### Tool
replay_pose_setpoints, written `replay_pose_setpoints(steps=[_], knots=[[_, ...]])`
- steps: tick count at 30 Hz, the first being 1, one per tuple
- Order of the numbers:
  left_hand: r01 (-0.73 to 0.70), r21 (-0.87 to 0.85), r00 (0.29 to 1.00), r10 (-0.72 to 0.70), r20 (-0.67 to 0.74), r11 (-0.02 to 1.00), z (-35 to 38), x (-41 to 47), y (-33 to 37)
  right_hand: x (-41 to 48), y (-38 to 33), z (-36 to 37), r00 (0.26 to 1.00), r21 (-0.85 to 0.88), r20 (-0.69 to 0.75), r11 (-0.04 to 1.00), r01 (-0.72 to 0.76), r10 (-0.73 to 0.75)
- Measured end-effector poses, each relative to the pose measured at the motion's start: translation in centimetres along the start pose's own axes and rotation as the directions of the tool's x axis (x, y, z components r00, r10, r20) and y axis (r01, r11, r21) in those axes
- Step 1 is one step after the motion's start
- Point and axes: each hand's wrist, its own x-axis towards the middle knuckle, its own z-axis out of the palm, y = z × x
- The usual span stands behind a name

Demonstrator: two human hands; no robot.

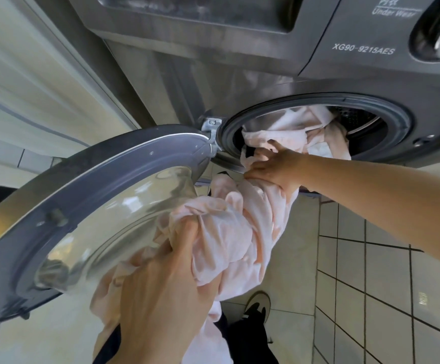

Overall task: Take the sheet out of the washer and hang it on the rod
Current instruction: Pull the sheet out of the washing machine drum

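A pale pink sheet (234, 232) trails out of the round drum opening of a dark grey front-loading washer (358, 61) and hangs down in a bunched rope. Part of the sheet still lies inside the drum. My right hand (271, 168) grips the sheet at the lower rim of the opening. My left hand (166, 282) holds a thick bunch of the same sheet lower down, close to the camera. No rod is in view.
The washer's round glass door (87, 214) stands swung open to the left, right beside my left hand. A pale cabinet or wall (29, 74) lies at the left. Tiled floor (384, 285) spreads at the lower right, with my shoe (259, 304) on it.
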Motion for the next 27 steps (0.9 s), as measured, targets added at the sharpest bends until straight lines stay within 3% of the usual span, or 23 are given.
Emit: replay_pose_setpoints(steps=[6,9,13,20,23,27], knots=[[0.012,0.025,1.0,-0.012,0.019,1.0,0.3,0.1,-0.3,-0.5,2.5,1.5,0.987,-0.138,0.045,0.98,-0.145,0.152],[0.012,0.027,1.0,-0.012,0.003,1.0,-0.1,0.2,0.1,-0.1,2.8,1.7,0.989,-0.177,-0.04,0.973,-0.15,0.145],[0.023,0.08,1.0,-0.023,-0.003,0.997,-0.1,0.3,0.3,0.0,2.0,2.0,0.995,-0.176,-0.018,0.98,-0.097,0.096],[0.008,0.15,1.0,-0.008,0.002,0.989,0.5,0.4,0.0,-3.2,0.7,2.3,0.989,-0.077,-0.145,0.997,0.014,-0.025],[-0.002,0.169,1.0,0.0,0.012,0.986,0.7,0.1,-0.2,-5.6,0.5,2.6,0.976,0.087,-0.217,0.996,0.028,-0.008],[0.012,0.164,1.0,-0.012,0.001,0.986,0.6,-0.4,-0.3,-10.2,-1.0,1.8,0.88,0.285,-0.47,0.956,0.073,0.073]])
